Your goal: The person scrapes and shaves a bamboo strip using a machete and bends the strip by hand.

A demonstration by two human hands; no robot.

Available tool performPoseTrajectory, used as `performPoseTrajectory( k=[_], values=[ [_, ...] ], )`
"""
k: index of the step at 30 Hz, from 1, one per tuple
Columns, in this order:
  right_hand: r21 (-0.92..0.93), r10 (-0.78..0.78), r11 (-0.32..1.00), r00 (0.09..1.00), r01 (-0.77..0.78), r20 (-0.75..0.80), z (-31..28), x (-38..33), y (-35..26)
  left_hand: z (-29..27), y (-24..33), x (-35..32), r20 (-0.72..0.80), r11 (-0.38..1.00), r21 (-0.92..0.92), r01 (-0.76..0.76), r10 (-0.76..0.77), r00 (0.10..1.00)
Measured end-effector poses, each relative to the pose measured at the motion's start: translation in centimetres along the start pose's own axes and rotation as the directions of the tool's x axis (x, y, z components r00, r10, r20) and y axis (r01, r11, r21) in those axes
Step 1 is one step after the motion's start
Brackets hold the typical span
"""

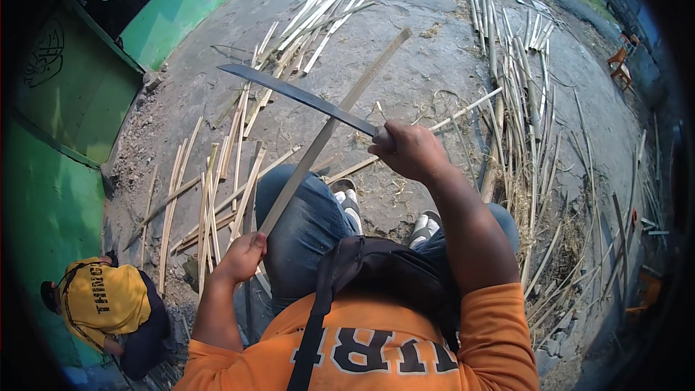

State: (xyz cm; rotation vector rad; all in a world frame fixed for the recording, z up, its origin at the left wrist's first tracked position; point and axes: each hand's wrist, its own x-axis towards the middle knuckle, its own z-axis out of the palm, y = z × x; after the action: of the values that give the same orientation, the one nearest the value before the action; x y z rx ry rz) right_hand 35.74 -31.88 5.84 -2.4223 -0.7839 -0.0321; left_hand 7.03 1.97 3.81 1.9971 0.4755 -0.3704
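Observation:
My right hand (411, 150) grips the handle of a machete (289, 93), whose long dark blade points to the left and slightly away from me. A flat bamboo strip (304, 163) slants up and to the right from my left hand (242, 257), which is closed round its near end. The blade lies across the strip around its middle; whether it touches or only passes above, I cannot tell. Under the strip is my left knee (279, 206) in blue jeans.
Split bamboo strips (318, 18) lie in a loose pile ahead, with more strips (210, 210) on my left. Bamboo poles and shavings (532, 116) cover the ground on my right. A person in a yellow shirt (108, 297) crouches at the lower left, beside a green wall (54, 195).

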Motion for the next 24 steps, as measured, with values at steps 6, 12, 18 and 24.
performPoseTrajectory(
  k=[6, 12, 18, 24],
  values=[
    [-0.127, -0.176, 0.977, 0.984, 0.172, -0.014, 0.1, 1.2, 1.4, 0.1, -0.7, -0.1, -0.046, 0.991, 0.079, -0.104, 0.107, 0.993],
    [0.013, 0.117, 0.993, 0.973, -0.116, -0.200, 0.4, 1.6, 6.3, -0.5, 1.2, -0.1, 0.048, 0.990, -0.055, 0.128, -0.125, 0.991],
    [-0.033, -0.121, 0.992, 0.984, 0.118, -0.128, 2.6, 0.8, 2.2, -1.3, -0.7, 0.6, 0.176, 0.948, -0.231, 0.217, -0.179, 0.968],
    [-0.215, -0.265, 0.942, 0.964, 0.258, -0.002, 2.9, 2.1, 1.9, -1.4, -1.2, 0.7, 0.184, 0.944, -0.255, 0.212, -0.168, 0.969]
  ],
)
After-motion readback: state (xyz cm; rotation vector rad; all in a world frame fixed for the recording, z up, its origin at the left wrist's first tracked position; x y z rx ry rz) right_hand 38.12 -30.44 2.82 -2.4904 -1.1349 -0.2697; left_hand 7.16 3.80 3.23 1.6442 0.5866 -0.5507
